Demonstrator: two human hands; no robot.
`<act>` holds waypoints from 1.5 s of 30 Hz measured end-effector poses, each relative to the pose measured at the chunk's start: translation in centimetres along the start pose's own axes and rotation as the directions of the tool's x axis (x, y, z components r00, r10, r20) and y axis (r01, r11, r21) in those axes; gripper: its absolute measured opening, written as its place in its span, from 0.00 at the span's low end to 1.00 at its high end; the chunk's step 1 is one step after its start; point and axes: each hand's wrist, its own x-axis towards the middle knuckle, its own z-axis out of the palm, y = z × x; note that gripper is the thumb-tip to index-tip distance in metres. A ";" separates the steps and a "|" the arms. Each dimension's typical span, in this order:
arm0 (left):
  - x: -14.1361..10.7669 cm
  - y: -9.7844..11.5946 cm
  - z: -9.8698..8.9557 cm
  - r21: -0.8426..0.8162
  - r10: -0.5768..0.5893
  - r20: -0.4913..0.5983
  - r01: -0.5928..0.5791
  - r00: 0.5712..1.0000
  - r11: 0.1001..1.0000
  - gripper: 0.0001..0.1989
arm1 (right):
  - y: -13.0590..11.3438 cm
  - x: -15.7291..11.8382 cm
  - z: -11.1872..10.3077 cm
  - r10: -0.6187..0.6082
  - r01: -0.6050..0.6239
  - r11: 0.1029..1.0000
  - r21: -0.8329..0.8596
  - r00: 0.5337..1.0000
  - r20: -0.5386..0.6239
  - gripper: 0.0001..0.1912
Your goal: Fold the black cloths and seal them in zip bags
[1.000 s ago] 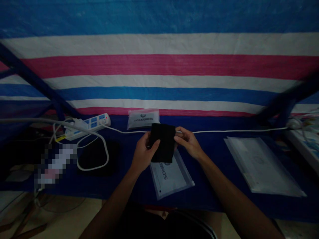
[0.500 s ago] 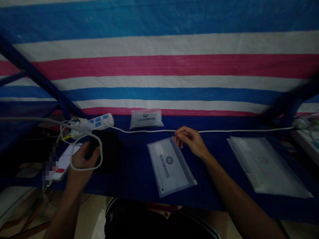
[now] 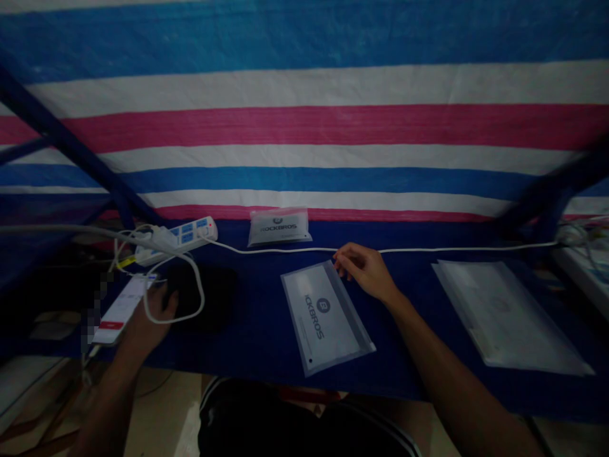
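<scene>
At the far left, a phone (image 3: 122, 310) lies on the navy table cover (image 3: 247, 346), its screen showing a red bar. Just beside it is my left hand (image 3: 151, 317), fingers (image 3: 169, 297) curled at the edge of a flat black cloth (image 3: 204, 298). It's too dim to tell whether I'm gripping the cloth or only touching it. Behind them sits a white power strip (image 3: 183, 237), with a white cable (image 3: 285, 251) running right. Beyond it lies a small packet (image 3: 279, 227) printed ROCKBROS. The larger ROCKBROS sleeve (image 3: 323, 317) lies flat, the cloth outside it. My right hand (image 3: 365, 270) is relaxed and empty, its fingertips (image 3: 337, 255) at the sleeve's top corner. Farther right lies a translucent sleeve (image 3: 504, 317).
</scene>
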 end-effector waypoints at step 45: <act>-10.6 22.4 3.1 -0.433 0.682 0.086 -0.589 0.726 0.682 0.34 | -2.0 -7.5 0.0 0.340 -0.305 0.935 -0.181 0.915 0.217 0.17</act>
